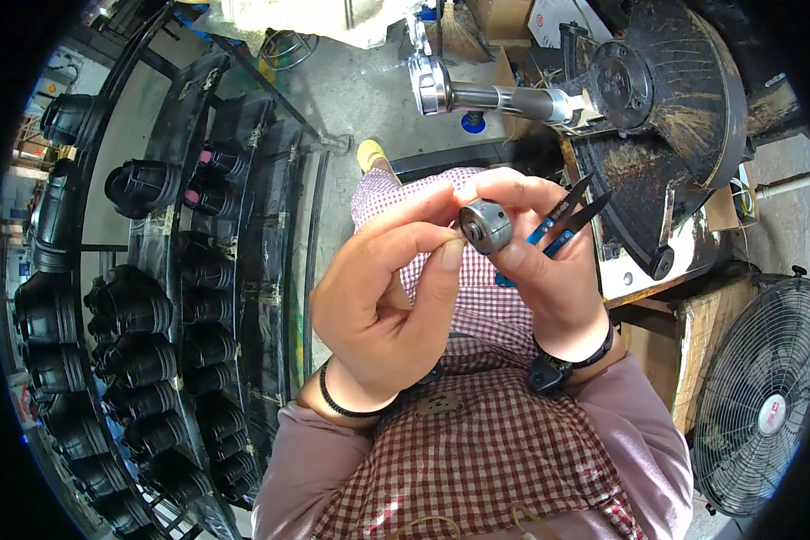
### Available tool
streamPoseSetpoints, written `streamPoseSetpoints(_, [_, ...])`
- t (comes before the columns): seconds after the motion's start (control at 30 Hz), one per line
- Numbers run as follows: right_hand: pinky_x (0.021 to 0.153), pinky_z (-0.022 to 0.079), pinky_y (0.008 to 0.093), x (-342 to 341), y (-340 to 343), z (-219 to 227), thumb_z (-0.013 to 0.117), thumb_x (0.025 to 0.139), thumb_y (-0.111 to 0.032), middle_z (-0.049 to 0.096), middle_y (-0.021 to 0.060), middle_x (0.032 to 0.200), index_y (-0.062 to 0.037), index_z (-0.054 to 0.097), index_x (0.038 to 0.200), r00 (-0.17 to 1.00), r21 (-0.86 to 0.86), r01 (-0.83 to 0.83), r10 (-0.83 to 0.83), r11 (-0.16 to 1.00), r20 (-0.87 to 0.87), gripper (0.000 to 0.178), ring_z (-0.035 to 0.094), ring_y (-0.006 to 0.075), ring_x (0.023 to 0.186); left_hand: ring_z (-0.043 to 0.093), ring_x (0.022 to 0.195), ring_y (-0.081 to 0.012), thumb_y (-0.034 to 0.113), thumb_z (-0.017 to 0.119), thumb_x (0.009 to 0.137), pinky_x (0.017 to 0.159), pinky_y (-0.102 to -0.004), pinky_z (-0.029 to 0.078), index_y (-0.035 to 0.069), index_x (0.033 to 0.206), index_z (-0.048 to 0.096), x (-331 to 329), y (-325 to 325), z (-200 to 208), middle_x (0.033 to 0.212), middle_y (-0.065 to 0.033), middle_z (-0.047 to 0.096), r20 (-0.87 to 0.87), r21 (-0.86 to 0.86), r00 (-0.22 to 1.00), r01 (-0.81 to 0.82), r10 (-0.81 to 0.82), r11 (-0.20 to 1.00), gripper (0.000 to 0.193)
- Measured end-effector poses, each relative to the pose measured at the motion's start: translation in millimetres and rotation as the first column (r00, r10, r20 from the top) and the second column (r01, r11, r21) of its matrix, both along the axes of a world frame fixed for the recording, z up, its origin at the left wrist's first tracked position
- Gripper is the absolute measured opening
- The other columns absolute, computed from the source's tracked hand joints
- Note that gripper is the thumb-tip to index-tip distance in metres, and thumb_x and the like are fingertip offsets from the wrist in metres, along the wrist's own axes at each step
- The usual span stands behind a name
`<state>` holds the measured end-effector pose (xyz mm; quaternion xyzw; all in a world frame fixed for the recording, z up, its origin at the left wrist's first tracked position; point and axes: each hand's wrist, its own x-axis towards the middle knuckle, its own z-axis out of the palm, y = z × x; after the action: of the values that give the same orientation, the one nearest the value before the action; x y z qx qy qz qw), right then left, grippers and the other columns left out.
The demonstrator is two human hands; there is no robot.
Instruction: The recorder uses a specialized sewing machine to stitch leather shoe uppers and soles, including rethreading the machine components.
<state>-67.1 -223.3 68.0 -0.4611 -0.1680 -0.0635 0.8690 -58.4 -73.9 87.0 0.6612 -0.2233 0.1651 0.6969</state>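
In front of my chest, my right hand (544, 256) is closed round a small, round grey metal part (485, 226) that looks like a bobbin case. Its round end, with a dark hub, faces left. The same hand keeps a pair of thread snips (556, 236) against the palm; their blue handles lie under the fingers and the dark, spread blades point up to the right. My left hand (387, 279) pinches thumb and index finger together right beside the round end. Whatever is between those fingertips is too small or hidden to make out.
At left, a rack (175, 297) carries several black shoes or boots (135, 360). A dark machine (621, 85) with a shiny metal arm (504, 101) stands at front right, above a worn table. A floor fan (738, 396) is at lower right. A checked apron (477, 432) covers my lap.
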Motion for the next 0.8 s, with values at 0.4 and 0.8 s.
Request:
streamPoseSetpoints(0.4, [0.088,0.049,0.0323,-4,2,1,0.067,0.078,0.006,0.058,0.0135,0.115,0.0035,0.058,0.115,0.998,-0.006,-0.006,0.007,1.000,0.067,0.038,0.060,0.0205,0.102,0.067,0.092,-0.0250,-0.004,0.069,0.078,0.079,-0.0295,0.053,-0.004,0.094,0.065,-2,9,1,0.105,-0.0210,0.066,0.164,0.180,0.986,-0.025,-0.006,0.983,0.016])
streamPoseSetpoints(0.8, [0.045,0.031,0.0144,-9,7,9,0.070,0.072,0.008,0.058,0.0069,0.106,-0.0027,0.065,0.110,0.988,-0.251,0.152,-0.146,0.956,0.041,0.040,0.049,0.0010,0.070,0.055,0.115,-0.0341,-0.002,0.063,0.080,0.095,-0.0372,0.045,-0.008,0.112,0.061,-5,19,1,0.129,-0.0291,0.048,0.164,0.371,0.983,0.014,-0.080,0.929,0.032])
